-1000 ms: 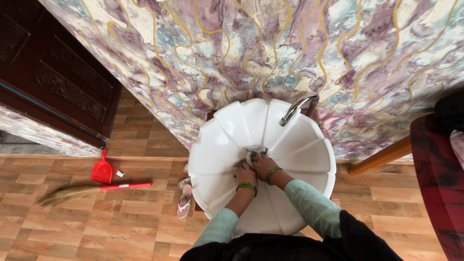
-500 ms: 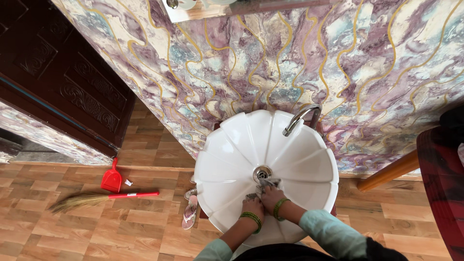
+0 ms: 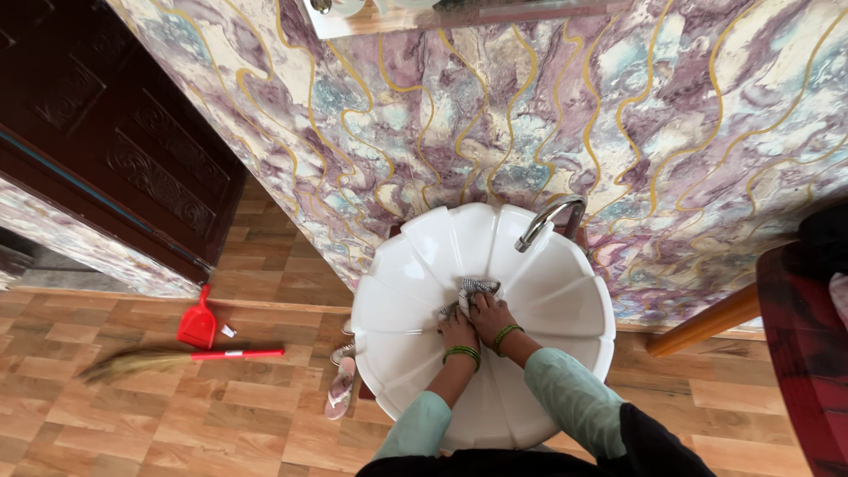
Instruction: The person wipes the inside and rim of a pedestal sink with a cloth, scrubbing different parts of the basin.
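pressing checked cloth (image 3: pixel 472 289) | both hands (image 3: pixel 477 323) | glossy fluted white basin (image 3: pixel 397 309)

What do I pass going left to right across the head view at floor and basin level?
Broom → red dustpan → sandal → white basin with the left hand and right hand on a grey cloth → tap → wooden bar → dark red furniture.

Bright, even daylight with soft shadows, a mild sheen on the white basin (image 3: pixel 415 265), and perhaps slight wide-angle bending at the edges.
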